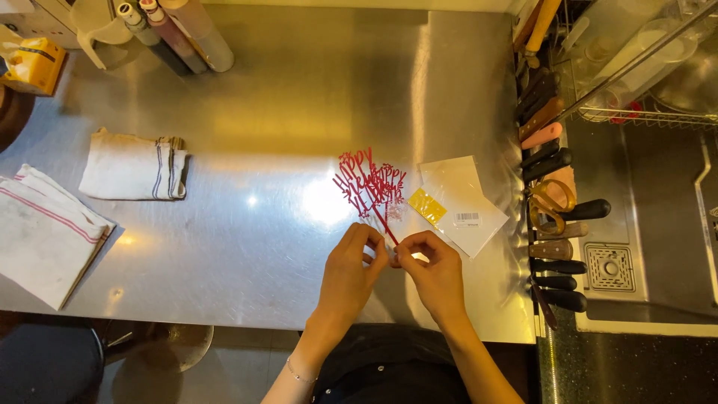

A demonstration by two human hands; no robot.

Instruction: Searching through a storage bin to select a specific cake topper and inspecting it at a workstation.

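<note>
Left of the fingers, bare steel tabletop (247,247) runs wide to two folded cloths (133,166). Left hand (350,265) and right hand (434,271) pinch the stem of red cake toppers (370,185), fanned just above them. Right lie packets (460,203), then knives (557,217).

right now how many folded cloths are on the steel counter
2: a white folded cloth with dark stripes at upper left, and a white folded cloth with red stripes at the left edge.

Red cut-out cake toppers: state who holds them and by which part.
Both hands, left hand and right hand, pinch the red cut-out cake toppers at the thin stems' lower end.
</note>
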